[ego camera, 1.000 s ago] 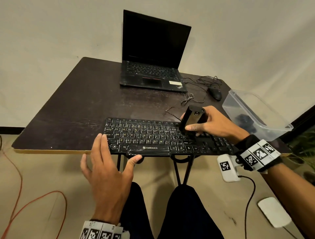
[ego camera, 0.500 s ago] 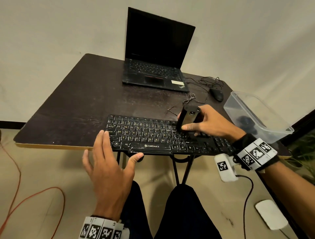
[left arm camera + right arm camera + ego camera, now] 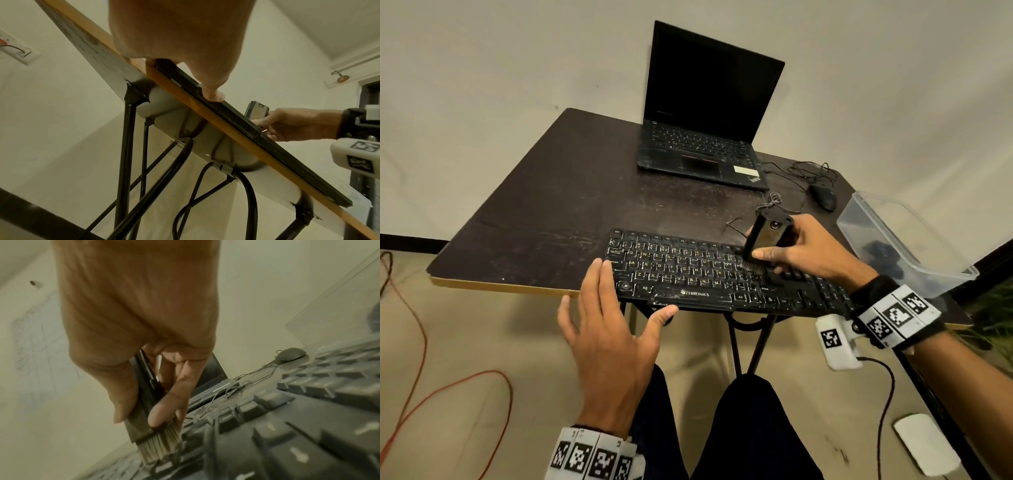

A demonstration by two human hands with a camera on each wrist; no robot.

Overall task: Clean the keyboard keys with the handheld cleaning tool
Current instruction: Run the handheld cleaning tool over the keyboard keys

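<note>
Right hand [image 3: 804, 251], fingers [image 3: 164, 405] curled round the black cleaning brush [image 3: 765, 238], bristles down on the keyboard [image 3: 709, 274], 3 o'clock of centre. Left hand [image 3: 613, 329] spread flat, thumb braced on the keyboard's near edge at the tabletop [image 3: 544, 219] lip.

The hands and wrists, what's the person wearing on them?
Both hands are bare. The right wrist carries a black strap with white panels printed with black square markers, plus a white camera block bearing another marker and trailing a black cable. The left wrist wears a similar white marker band.
</note>
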